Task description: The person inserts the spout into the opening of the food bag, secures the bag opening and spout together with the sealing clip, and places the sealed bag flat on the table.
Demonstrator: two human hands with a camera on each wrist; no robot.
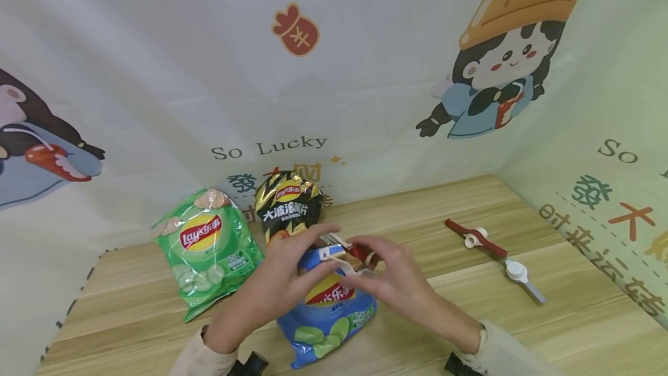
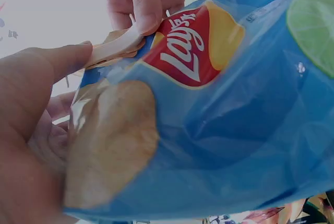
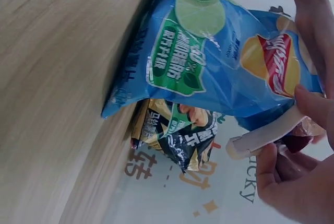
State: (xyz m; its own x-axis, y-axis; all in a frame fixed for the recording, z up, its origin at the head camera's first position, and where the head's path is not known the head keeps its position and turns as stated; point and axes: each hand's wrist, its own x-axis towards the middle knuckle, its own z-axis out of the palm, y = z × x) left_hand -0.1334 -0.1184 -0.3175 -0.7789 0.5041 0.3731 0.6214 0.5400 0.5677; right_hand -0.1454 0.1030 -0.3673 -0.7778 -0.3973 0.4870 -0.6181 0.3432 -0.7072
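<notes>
Flanking green bag (image 1: 209,254): lies at ten o'clock from the blue bag (image 1: 334,329), on the wooden table (image 1: 417,335), printed front showing.
Left hand (image 1: 279,268): half closed between ten and eleven o'clock, its thumb against one end of the clip (image 3: 266,134), its fingers curled behind the bag's top.
Black-and-gold bag (image 1: 287,208): sits at eleven o'clock, partly hidden by the left hand.
Blue bag: occupies the dial's centre between the hands, its top edge largely covered by fingers.
Clip: spans the bag's top at twelve o'clock, white strip foremost, red part toward the right hand (image 1: 396,266); whether it is fastened cannot be told. Good handling probably means keeping the film flat and unpleated along the strip, pressing evenly at both ends and sparing the body, where chips may crush.
Right hand: nearly closed at two o'clock, pinching the strip's other end.
Red bar (image 1: 487,242): rests at two o'clock, farther out, end to end with a white bar (image 1: 529,289) at three.
</notes>
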